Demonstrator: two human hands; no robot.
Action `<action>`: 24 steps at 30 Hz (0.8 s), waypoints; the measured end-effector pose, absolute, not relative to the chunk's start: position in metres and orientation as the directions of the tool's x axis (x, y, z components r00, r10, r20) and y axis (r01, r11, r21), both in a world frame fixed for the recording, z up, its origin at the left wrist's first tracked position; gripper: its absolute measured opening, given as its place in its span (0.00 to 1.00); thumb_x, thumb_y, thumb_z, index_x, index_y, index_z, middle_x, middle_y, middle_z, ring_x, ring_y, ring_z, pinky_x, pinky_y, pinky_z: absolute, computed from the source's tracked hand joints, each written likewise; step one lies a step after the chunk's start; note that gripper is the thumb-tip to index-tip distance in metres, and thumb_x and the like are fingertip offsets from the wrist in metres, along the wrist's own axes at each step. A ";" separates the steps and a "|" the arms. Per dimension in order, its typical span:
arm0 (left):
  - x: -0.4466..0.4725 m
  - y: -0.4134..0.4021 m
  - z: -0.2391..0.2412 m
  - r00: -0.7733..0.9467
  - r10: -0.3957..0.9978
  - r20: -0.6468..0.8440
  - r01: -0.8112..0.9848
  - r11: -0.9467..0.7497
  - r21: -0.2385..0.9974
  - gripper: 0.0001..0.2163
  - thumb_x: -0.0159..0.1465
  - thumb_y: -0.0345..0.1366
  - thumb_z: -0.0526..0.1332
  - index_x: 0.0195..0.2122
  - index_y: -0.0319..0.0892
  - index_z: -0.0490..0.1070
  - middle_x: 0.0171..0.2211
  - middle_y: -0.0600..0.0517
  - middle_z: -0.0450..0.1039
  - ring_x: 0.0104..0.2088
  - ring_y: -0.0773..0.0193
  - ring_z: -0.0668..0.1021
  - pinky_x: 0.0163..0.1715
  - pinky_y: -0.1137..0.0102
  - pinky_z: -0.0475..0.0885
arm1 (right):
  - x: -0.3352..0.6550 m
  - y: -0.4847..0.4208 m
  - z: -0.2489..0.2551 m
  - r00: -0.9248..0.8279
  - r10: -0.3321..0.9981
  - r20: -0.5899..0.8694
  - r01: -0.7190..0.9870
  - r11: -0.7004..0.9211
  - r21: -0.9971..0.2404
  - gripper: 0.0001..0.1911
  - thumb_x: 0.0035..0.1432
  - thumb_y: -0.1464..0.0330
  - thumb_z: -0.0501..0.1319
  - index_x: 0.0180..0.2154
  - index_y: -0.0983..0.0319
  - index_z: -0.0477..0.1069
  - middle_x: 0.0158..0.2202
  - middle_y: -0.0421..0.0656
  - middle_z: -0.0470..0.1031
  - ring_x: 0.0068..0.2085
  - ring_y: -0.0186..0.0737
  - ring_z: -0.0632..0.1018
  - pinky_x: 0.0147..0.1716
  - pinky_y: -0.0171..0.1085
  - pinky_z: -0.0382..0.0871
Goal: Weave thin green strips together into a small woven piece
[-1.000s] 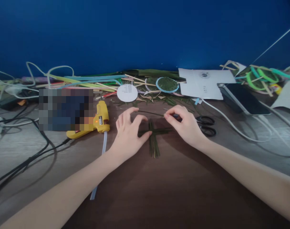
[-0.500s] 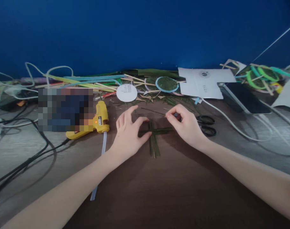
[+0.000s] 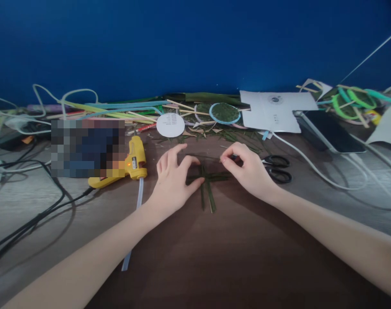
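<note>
Small crossed green leaf strips (image 3: 209, 195) lie flat on the brown table between my hands. My left hand (image 3: 173, 176) is over their left side, fingers apart; its thumb and forefinger tips touch the strips near the crossing. Above the crossing, my right hand (image 3: 248, 169) pinches the right end of a thin dark leaf strip (image 3: 200, 156) that points left. The right hand's curled fingers hide part of the horizontal strips. Black-handled scissors (image 3: 279, 168) lie just right of that hand, their blades mostly hidden behind it.
A yellow hot glue gun (image 3: 137, 159) with a glue stick (image 3: 140, 193) stands left, its cord trailing away. Behind lie a white paper disc (image 3: 170, 125), a blue-rimmed green round (image 3: 225, 113), leaf scraps and white card (image 3: 279, 112). A phone (image 3: 335, 131) and cables are at right.
My right hand has shifted slightly left, carrying the pinched strip left. The lower ends of the vertical strips sit differently, with a wider gap between them. My left hand has barely moved.
</note>
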State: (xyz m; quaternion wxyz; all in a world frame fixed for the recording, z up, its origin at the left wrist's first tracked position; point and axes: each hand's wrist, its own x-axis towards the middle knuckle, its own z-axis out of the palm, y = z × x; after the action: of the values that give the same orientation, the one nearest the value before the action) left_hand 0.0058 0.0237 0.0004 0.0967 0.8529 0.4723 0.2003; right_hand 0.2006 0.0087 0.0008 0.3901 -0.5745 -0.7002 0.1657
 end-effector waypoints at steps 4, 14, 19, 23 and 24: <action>0.006 0.024 0.000 0.477 0.842 0.252 0.765 -0.539 0.352 0.12 0.56 0.37 0.62 0.42 0.46 0.65 0.57 0.46 0.51 0.58 0.47 0.56 0.55 0.49 0.55 | 0.201 0.009 0.001 -0.084 0.930 0.358 0.684 0.315 -0.658 0.07 0.55 0.73 0.56 0.25 0.60 0.63 0.28 0.40 0.68 0.35 0.38 0.68 0.35 0.37 0.60; 0.005 0.025 0.000 0.491 0.834 0.252 0.762 -0.551 0.339 0.11 0.57 0.37 0.61 0.41 0.44 0.65 0.56 0.45 0.53 0.58 0.48 0.57 0.55 0.50 0.55 | 0.201 0.009 0.001 -0.101 0.928 0.357 0.686 0.325 -0.650 0.08 0.54 0.73 0.56 0.24 0.60 0.63 0.30 0.41 0.68 0.36 0.38 0.67 0.38 0.39 0.59; 0.005 0.025 -0.001 0.494 0.829 0.263 0.759 -0.558 0.335 0.10 0.57 0.37 0.61 0.40 0.45 0.65 0.55 0.45 0.53 0.57 0.49 0.58 0.54 0.50 0.56 | 0.199 0.009 0.002 -0.113 0.933 0.341 0.696 0.320 -0.643 0.08 0.54 0.73 0.56 0.24 0.61 0.63 0.31 0.42 0.68 0.38 0.40 0.67 0.40 0.41 0.59; 0.006 0.025 -0.002 0.495 0.827 0.267 0.754 -0.561 0.341 0.10 0.57 0.36 0.61 0.39 0.45 0.64 0.55 0.46 0.54 0.57 0.50 0.58 0.54 0.51 0.56 | 0.199 0.009 0.002 -0.111 0.941 0.320 0.706 0.301 -0.641 0.07 0.54 0.72 0.56 0.24 0.60 0.64 0.32 0.42 0.68 0.38 0.41 0.66 0.41 0.42 0.59; 0.006 0.025 -0.001 0.496 0.827 0.265 0.754 -0.562 0.341 0.10 0.57 0.36 0.61 0.39 0.45 0.64 0.55 0.46 0.54 0.57 0.50 0.58 0.54 0.51 0.56 | 0.199 0.009 0.002 -0.109 0.941 0.319 0.708 0.299 -0.640 0.07 0.54 0.72 0.56 0.24 0.60 0.64 0.32 0.42 0.68 0.38 0.41 0.66 0.41 0.42 0.59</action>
State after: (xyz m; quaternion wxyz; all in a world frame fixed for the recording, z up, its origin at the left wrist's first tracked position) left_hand 0.0057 0.0246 -0.0015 0.0902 0.8602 0.4593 0.2024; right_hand 0.1985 0.0093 0.0017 0.3503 -0.5680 -0.7259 0.1665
